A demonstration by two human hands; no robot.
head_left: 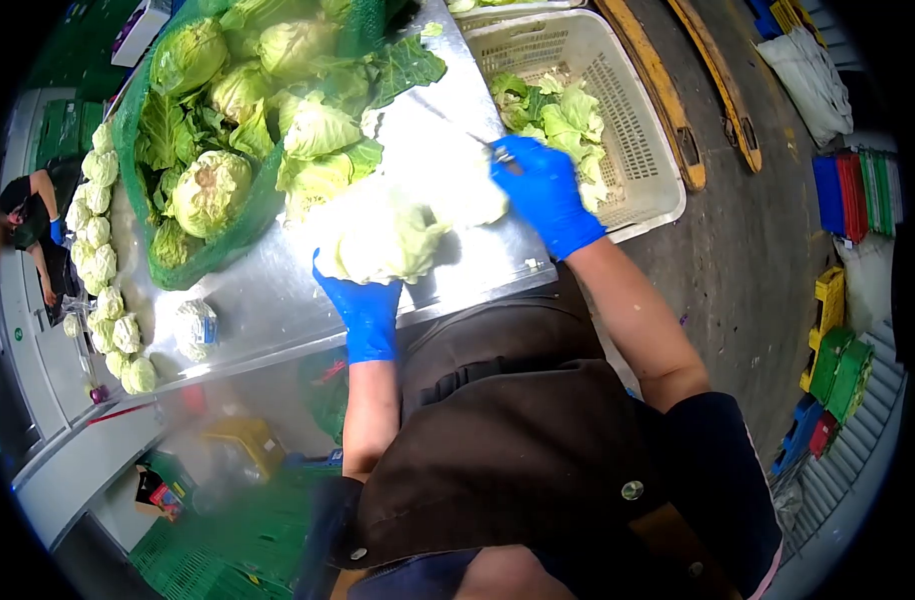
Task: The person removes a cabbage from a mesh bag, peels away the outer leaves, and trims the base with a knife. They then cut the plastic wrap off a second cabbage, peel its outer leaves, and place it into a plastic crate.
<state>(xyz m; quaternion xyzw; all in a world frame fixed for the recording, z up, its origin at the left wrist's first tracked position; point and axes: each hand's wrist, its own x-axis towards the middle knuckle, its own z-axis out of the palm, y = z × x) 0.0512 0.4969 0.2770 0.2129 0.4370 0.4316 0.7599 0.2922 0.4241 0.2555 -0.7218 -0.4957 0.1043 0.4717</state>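
My left hand [361, 308], in a blue glove, grips the near side of a pale cabbage [403, 245] at the edge of the metal table [253, 315]; its fingers are partly hidden beneath the leaves. My right hand [546, 192], also gloved, is closed around what looks like a knife [502, 155]. Glare washes out most of the blade and the cabbages beside it. Another cabbage [470, 190] lies between my hands. Beyond them, a green net bag [263, 210] spills untrimmed cabbages [213, 193] and loose leaves [408, 70].
A white crate [643, 170] holding cut leaves [568, 120] stands right of the table. Several trimmed cabbages [98, 265] line the table's far left, with a wrapped one [195, 330] nearer. Yellow pallet-truck forks [718, 80] lie on the floor. Another person [38, 215] stands at far left.
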